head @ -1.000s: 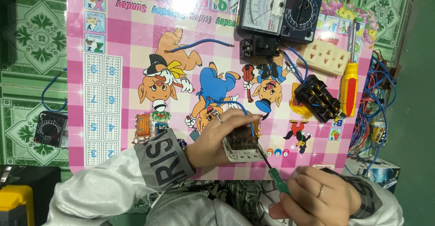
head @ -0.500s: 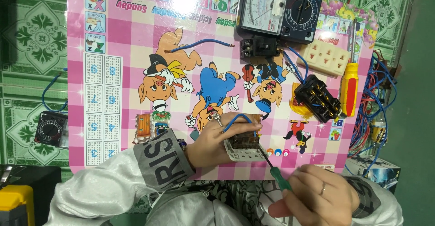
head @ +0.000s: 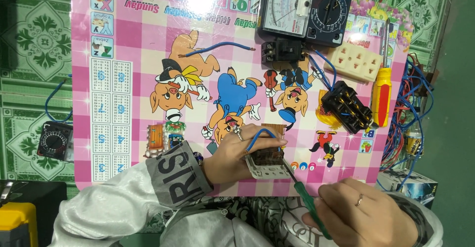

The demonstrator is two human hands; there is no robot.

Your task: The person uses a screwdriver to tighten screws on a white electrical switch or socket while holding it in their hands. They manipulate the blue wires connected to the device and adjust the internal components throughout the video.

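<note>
My left hand (head: pixel 237 154) grips a small beige switch module (head: pixel 269 164) with brown terminals, and a short blue wire (head: pixel 260 137) bends from under its fingers into the module. My right hand (head: pixel 363 217) holds a green-handled screwdriver (head: pixel 310 205); its dark shaft slants up-left, with the tip at the module's right side. Both hands work at the near edge of a pink cartoon-printed mat (head: pixel 143 93).
On the mat lie a loose blue wire (head: pixel 217 48), an analog multimeter (head: pixel 307 12), a black relay block (head: pixel 283 50), a beige socket (head: pixel 358 61), a black wired block (head: pixel 346 107) and a yellow-and-red screwdriver (head: pixel 382 96). Blue wires (head: pixel 413 113) tangle at right. A small round-dial meter (head: pixel 53 140) sits on the green floor tiles.
The hands stay over the module. My left thumb and the blue wire have shifted slightly on top of it; the screwdriver keeps its slant.
</note>
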